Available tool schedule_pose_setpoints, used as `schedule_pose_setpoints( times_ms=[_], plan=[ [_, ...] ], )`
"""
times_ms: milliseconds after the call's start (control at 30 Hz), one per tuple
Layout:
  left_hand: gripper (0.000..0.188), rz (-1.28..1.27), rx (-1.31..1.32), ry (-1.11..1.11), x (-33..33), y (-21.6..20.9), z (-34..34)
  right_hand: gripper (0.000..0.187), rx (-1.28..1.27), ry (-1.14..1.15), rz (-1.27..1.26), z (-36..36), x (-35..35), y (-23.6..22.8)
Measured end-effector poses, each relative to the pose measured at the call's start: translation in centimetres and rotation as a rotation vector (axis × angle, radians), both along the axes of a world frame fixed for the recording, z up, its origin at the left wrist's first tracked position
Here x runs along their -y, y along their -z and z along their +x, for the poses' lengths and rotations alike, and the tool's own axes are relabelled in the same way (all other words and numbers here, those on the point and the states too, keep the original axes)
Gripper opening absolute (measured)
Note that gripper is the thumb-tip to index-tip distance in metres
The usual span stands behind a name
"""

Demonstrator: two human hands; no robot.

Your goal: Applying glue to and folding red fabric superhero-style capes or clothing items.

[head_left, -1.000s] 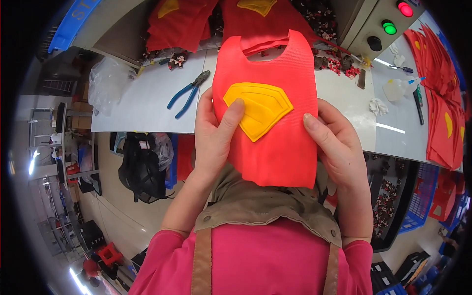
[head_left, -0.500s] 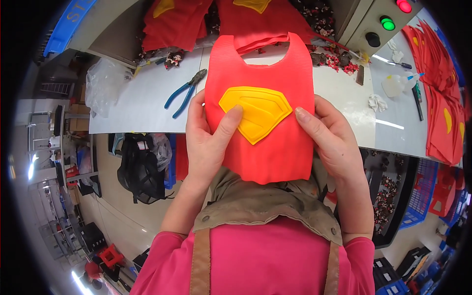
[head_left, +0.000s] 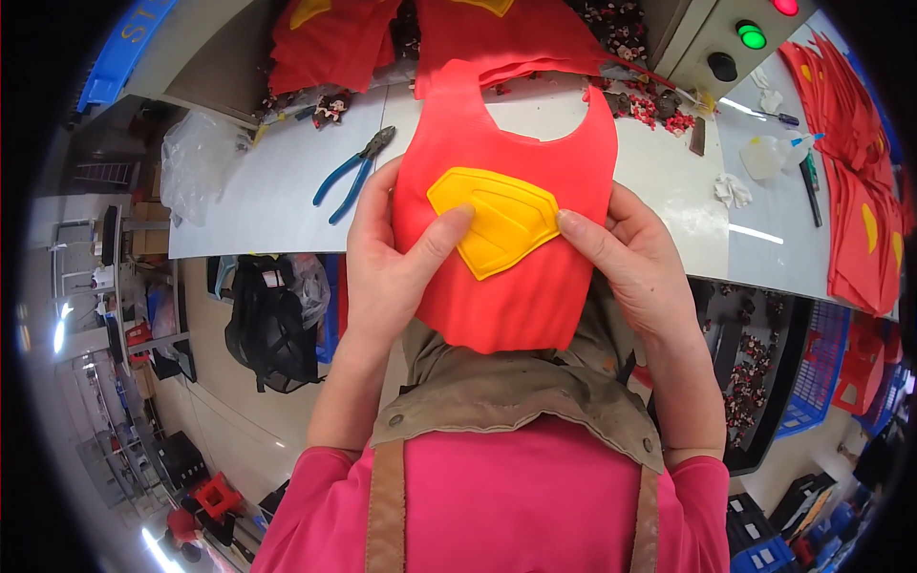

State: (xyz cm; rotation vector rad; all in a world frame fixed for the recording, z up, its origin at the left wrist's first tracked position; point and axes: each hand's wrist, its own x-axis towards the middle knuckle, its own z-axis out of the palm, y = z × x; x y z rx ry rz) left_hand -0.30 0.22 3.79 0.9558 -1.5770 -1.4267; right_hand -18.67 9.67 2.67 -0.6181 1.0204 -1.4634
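Note:
Both my hands hold a red bib (head_left: 449, 134) with a yellow raised shield patch (head_left: 492, 234) on its front and a wide round neck opening at the far end. At the bib's left edge my left hand (head_left: 387, 253) is closed, its thumb pressing on the patch's left side and its fingers hidden behind. My right hand (head_left: 635, 253) grips the right edge, thumb tip on the patch's right corner. The bib hangs tilted above my lap, its lower part rippled. Blue-handled pliers (head_left: 355, 177) lie on the white table just left of it.
More red bibs (head_left: 497, 43) lie at the back, amid small dark and red scraps (head_left: 659, 110). A control panel (head_left: 735, 48) with lit buttons stands at back right. A stack of red pieces (head_left: 855, 220), a white bottle (head_left: 762, 158) and pens are on the right. Clear plastic (head_left: 201, 162) is at left.
My right thumb has moved inward onto the patch's right corner. The bib has turned slightly, its right edge bending and its lower part rippling more. The left thumb keeps its place on the patch.

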Motion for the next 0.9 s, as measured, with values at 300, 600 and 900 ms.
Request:
schedule_pose_setpoints(
  times_ms=[300,600,900],
  plan=[
    [0.055,0.194,-0.003,0.067,1.1,-0.1,0.1,0.039,0.027,-0.027,0.056,-0.6,-0.1,0.0],
    [0.057,0.282,-0.033,0.086,1.1,0.1,0.1,0.038,-0.009,-0.11,0.09,-1.1,-0.1,-0.7],
    [0.057,0.275,-0.07,0.107,1.2,0.4,0.2,0.033,-0.102,-0.107,0.105,-1.1,-0.2,-1.0]
  ],
)
